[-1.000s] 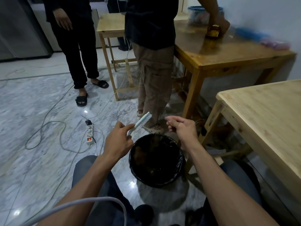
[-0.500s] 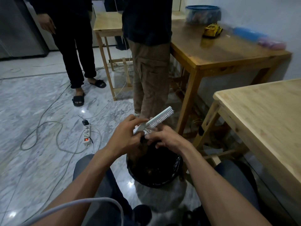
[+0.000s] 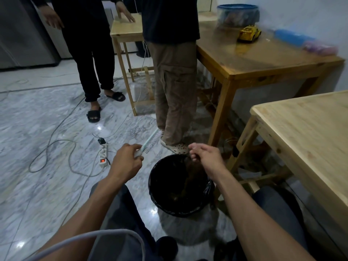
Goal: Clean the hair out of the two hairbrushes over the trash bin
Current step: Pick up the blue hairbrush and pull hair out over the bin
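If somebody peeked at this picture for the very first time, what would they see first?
Probably the two bare arms reaching out over the black trash bin on the floor in the middle. The left hand holds a pale hairbrush up beside the bin, and the right hand pinches a clump of dark hair just above its rim. Farther back, a yellow toy truck sits on the brown table.

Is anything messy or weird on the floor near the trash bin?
Yes. Loose cables snake across the marble floor, and a power strip with its red switch lit lies out in the open, left of the trash bin. No hair shows on the floor.
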Demonstrator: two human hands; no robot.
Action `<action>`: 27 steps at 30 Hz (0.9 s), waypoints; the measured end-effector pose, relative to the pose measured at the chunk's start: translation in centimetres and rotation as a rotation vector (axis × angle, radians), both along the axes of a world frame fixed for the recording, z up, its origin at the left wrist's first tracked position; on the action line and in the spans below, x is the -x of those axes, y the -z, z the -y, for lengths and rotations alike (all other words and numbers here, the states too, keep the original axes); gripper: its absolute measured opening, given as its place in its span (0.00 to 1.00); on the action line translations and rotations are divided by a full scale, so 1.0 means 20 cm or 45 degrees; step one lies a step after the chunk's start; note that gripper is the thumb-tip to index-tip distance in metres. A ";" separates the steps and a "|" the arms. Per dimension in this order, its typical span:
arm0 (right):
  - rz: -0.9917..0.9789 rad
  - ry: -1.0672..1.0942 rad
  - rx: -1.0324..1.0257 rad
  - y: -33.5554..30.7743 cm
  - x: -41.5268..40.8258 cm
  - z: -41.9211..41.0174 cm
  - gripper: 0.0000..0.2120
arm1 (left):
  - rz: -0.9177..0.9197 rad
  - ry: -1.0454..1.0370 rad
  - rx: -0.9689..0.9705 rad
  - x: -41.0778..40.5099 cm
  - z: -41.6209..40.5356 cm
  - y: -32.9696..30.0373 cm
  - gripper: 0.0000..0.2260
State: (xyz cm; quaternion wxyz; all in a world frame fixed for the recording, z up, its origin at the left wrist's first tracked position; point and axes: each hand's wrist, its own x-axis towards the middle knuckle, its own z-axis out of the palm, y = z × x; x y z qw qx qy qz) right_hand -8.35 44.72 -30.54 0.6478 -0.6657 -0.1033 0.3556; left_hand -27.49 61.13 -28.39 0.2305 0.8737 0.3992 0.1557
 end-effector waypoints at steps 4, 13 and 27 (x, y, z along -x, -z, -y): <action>-0.015 -0.600 0.532 0.01 0.04 -0.06 0.25 | 0.011 0.100 -0.065 -0.05 0.06 -0.05 0.14; 1.368 -0.745 1.288 -0.19 -0.07 -0.12 0.14 | -0.026 0.076 0.065 -0.10 0.14 -0.12 0.14; -0.104 -0.045 0.105 -0.29 -0.06 -0.14 0.16 | 0.093 0.210 0.244 -0.19 0.28 -0.20 0.11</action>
